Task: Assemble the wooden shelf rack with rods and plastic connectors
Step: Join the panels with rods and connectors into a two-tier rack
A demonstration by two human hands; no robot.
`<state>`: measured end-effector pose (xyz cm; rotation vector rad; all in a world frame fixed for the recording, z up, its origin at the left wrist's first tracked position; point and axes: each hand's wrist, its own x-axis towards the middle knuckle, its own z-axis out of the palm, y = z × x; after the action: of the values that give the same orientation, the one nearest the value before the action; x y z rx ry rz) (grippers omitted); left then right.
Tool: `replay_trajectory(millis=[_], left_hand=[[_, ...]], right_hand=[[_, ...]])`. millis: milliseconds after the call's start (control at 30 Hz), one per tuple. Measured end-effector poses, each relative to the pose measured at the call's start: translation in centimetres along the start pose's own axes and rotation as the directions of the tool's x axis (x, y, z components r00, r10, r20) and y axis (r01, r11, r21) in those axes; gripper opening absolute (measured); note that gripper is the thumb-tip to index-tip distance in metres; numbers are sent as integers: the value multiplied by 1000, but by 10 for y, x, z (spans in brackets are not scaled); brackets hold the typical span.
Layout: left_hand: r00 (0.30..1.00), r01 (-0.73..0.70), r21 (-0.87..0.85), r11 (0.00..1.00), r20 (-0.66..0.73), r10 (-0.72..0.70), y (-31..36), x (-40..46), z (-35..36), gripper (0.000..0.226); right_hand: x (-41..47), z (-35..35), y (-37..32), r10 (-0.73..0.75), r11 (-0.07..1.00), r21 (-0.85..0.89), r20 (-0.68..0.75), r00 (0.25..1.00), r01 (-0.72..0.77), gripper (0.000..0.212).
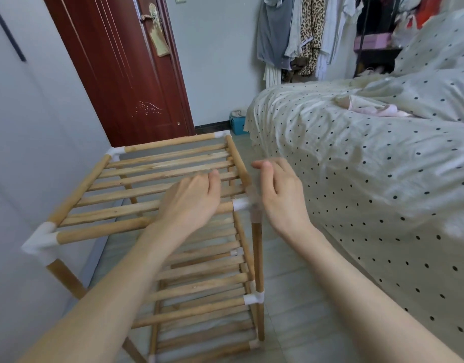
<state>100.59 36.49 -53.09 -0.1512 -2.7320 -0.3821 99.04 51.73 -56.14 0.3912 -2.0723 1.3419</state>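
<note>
Left of centre on the floor stands the shelf rack, light and stiff but likely loose at its plastic connectors. Left hand and right hand hover relaxed, holding nothing. Best gripped by corner rods.

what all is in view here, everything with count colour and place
shelf rack: one, pale wood rods, standing on the floor beside the wall at left, several slatted tiers
plastic connectors: several, white, at the rack's corners and joints
door: one, dark red-brown, behind the rack
door handle: one, brass coloured, on the door
bed cover: one, cream with dark dots, at right
hanging clothes: several, grey, leopard print, white, at the back wall
crate: one, blue, on the floor by the bed's far corner
floor: pale tiles
hands: left over the top tier, right beside the near right corner, blurred, neither plainly gripping
</note>
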Motion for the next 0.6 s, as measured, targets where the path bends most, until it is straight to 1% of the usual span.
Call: replay_trajectory(millis=[33,67,100,133,167,200,267,333,433,533,600], left_hand=[[1000,-9,28,1000,-4,10,-11,-5,-3,56],[1000,-11,55,998,-1,11,-21,-11,-5,53],[1000,-10,83,996,1,10,-31,-16,-7,49],[1000,-1,118,993,4,0,-40,-21,-8,44],[1000,16,143,990,15,-18,-48,-25,-10,39],[999,27,149,988,28,-32,-56,-27,-13,34],[997,41,144,989,60,-50,-69,-28,-17,31],[996,42,160,986,74,-54,-76,-26,-18,38],[995,24,183,983,90,-41,-75,-19,-16,49],[988,14,198,980,149,-44,-73,-6,-16,43],[985,-4,211,978,168,-33,-74,-1,-15,42]], right_hand=[[-2,3,-8,-171,978,-115,33,985,174,40],[-4,8,-16,-302,926,-208,92,949,315,41],[-6,14,-23,-377,869,-278,166,911,410,43],[-7,20,-30,-375,824,-342,271,887,452,47],[-8,27,-36,-316,785,-411,377,871,463,51],[-8,32,-40,-247,741,-481,453,856,468,55],[-4,40,-39,-163,674,-569,508,846,471,62],[0,46,-40,-135,684,-567,519,844,459,70],[10,54,-38,-76,718,-528,589,805,454,82],[23,53,-29,27,726,-542,637,771,423,87],[31,53,-22,53,728,-537,664,746,426,90]])
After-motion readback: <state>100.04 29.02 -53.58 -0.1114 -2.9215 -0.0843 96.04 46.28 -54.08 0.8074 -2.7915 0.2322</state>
